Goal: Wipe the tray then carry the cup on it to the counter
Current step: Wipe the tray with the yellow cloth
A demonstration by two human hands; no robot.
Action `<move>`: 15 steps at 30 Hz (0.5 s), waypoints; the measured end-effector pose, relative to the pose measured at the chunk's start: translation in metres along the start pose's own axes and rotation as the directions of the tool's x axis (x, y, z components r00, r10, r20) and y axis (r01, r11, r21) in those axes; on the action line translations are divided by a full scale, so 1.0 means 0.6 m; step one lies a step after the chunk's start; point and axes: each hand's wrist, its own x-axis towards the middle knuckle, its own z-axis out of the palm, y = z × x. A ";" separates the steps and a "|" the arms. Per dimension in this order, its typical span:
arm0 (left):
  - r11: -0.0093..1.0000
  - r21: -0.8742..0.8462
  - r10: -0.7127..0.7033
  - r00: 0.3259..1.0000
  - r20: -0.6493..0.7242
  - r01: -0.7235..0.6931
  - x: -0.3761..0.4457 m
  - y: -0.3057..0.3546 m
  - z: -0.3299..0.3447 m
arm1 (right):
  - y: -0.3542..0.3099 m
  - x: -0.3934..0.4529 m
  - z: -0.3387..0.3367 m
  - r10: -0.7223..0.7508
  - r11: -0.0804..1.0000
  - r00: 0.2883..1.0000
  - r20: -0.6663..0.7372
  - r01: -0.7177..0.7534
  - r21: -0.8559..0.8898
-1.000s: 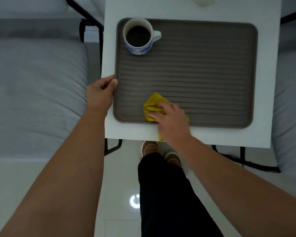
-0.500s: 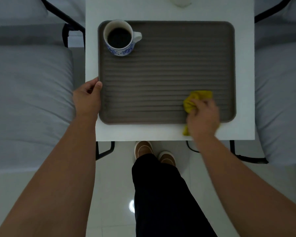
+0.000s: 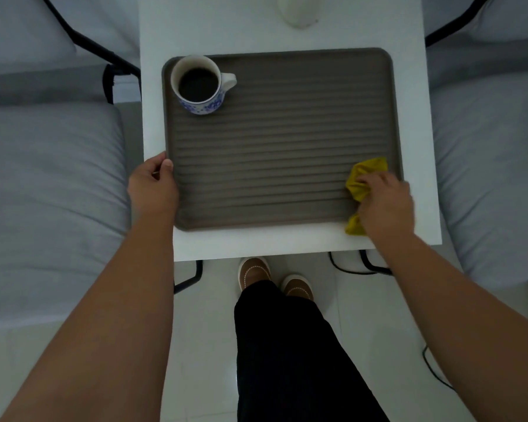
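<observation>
A brown ribbed tray (image 3: 281, 138) lies on a small white table (image 3: 281, 242). In its far left corner stands a white cup with blue flowers (image 3: 199, 86), full of dark drink, handle pointing right. My left hand (image 3: 153, 187) grips the tray's left rim near the front corner, thumb on the tray. My right hand (image 3: 386, 202) presses a crumpled yellow cloth (image 3: 365, 178) onto the tray's near right corner; part of the cloth hangs out under my palm over the front rim.
Grey cushioned seats with black frames (image 3: 49, 184) flank the table on both sides. A pale rounded object (image 3: 299, 10) sits at the table's far edge. My legs and brown shoes (image 3: 275, 278) stand on the white tiled floor below. A black cable (image 3: 436, 373) runs along the floor at right.
My right hand has slid the yellow cloth from the tray's near middle across to its near right corner. My left hand has stayed on the left rim; the cup has not moved.
</observation>
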 end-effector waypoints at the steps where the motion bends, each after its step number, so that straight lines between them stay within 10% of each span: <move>1: 1.000 0.005 0.002 1.000 -0.016 -0.002 -0.002 0.001 0.003 | 0.009 0.006 -0.004 0.051 0.999 0.999 -0.020 -0.050 0.006; 5: 1.000 -0.004 -0.011 0.999 -0.052 0.011 -0.005 0.000 0.011 | -0.046 0.009 0.010 0.109 0.994 0.994 -0.006 -0.108 0.032; 15: 0.999 0.052 0.009 0.996 -0.090 -0.004 -0.004 -0.006 0.017 | -0.267 -0.036 0.080 -0.504 0.855 0.839 0.204 0.452 0.256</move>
